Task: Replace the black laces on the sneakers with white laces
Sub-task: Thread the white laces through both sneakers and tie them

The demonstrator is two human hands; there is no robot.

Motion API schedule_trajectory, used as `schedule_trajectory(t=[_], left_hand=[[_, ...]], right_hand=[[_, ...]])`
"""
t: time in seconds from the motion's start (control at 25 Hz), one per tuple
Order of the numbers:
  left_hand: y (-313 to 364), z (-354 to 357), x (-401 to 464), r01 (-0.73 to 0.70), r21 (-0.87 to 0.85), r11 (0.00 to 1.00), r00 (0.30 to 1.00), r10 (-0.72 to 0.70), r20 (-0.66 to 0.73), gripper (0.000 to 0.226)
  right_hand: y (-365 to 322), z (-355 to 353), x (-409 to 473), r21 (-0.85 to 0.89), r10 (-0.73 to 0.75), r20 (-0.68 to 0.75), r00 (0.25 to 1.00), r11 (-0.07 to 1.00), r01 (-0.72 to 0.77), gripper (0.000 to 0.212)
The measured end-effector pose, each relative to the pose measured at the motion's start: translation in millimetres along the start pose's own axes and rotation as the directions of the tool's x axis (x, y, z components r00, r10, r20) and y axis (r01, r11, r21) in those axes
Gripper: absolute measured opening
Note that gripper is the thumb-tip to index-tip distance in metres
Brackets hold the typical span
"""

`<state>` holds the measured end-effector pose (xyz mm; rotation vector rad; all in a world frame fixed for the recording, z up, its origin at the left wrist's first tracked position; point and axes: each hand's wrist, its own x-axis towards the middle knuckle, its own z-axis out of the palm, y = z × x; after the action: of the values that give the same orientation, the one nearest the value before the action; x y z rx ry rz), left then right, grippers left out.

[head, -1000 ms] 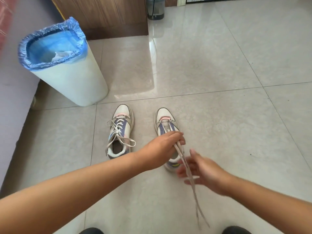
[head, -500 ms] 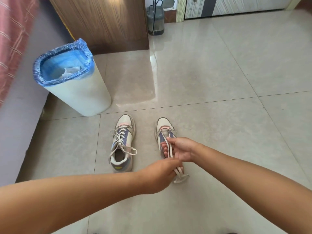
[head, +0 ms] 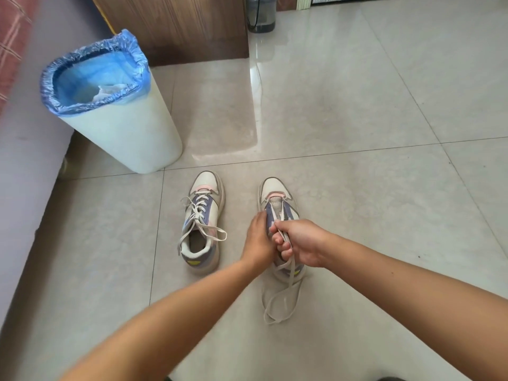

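Two white, purple and pink sneakers stand side by side on the tiled floor. The left sneaker (head: 202, 221) is laced with a white lace, its ends loose. The right sneaker (head: 277, 199) has its eyelets mostly bare. My right hand (head: 298, 242) is closed on a white lace (head: 280, 301) over that shoe; the lace runs up toward the toe eyelets and its free ends loop on the floor behind the heel. My left hand (head: 258, 240) rests against the right sneaker's left side, fingers at the eyelets. No black lace is in sight.
A white bin (head: 121, 125) with a blue liner stands at the back left, close to the left sneaker. A purple surface (head: 24, 149) runs along the left edge. Wooden furniture (head: 178, 26) and a grey container (head: 259, 15) stand at the back.
My left hand let go of the lace and moved forward onto the right sneaker's side. My right hand now holds the lace alone, and its ends dropped onto the floor behind the heel.
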<state>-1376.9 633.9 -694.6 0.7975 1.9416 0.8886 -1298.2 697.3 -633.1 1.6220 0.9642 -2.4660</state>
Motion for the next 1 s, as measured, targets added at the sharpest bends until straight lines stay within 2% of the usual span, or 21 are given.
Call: schedule_trajectory(t=[0.04,0.08,0.12,0.16,0.24,0.4,0.52,0.6,0.64,0.68,0.8,1.0], left_hand=[[1,8,-1,0.04,-0.165,0.985,0.997,-0.049,-0.053,0.025],[1,15,-1,0.09,-0.371,0.924,0.985,-0.138,-0.104,0.028],[-1,20,-1,0.093,-0.491,0.866,0.974,-0.181,-0.134,0.032],[1,24,1,0.102,-0.527,0.844,0.969,-0.204,-0.14,0.035],[7,32,1,0.111,-0.396,0.912,0.961,-0.201,-0.192,0.041],[0,29,0,0.037,-0.111,0.993,0.991,-0.051,-0.126,0.057],[-2,6,2,-0.036,-0.132,0.991,0.994,0.022,-0.108,0.057],[8,-9,18,-0.046,-0.208,0.977,0.988,0.014,-0.154,0.046],[13,-14,31,-0.029,-0.164,0.986,0.981,-0.004,-0.193,0.033],[17,-17,45,-0.003,-0.047,0.999,0.975,-0.008,-0.223,0.024],[24,-20,73,0.034,0.341,0.94,0.987,0.021,-0.156,0.023],[33,-16,78,0.012,0.572,0.82,0.987,0.081,-0.138,0.023]], right_hand=[[5,2,-2,0.003,-0.021,-0.024,0.999,1.0,0.021,0.03],[10,3,-4,0.004,-0.048,-0.048,0.998,0.999,0.048,0.03],[17,3,-6,-0.003,-0.076,-0.064,0.995,0.997,0.076,0.03],[24,2,-9,-0.022,-0.101,-0.072,0.992,0.995,0.099,0.029],[34,-2,-14,-0.069,-0.129,-0.087,0.988,0.99,0.123,0.029],[29,-19,-12,-0.063,-0.132,-0.103,0.986,0.99,0.126,0.027],[24,-26,-7,-0.079,-0.121,-0.093,0.988,0.99,0.114,0.023],[24,-26,-5,-0.123,-0.123,-0.095,0.988,0.986,0.111,0.022],[25,-25,-5,-0.147,-0.126,-0.098,0.987,0.983,0.111,0.021],[26,-24,-4,-0.171,-0.133,-0.102,0.986,0.979,0.114,0.021],[28,-23,-2,-0.214,-0.144,-0.101,0.984,0.969,0.12,0.02],[28,-26,-2,-0.193,-0.14,-0.093,0.986,0.974,0.12,0.021]])
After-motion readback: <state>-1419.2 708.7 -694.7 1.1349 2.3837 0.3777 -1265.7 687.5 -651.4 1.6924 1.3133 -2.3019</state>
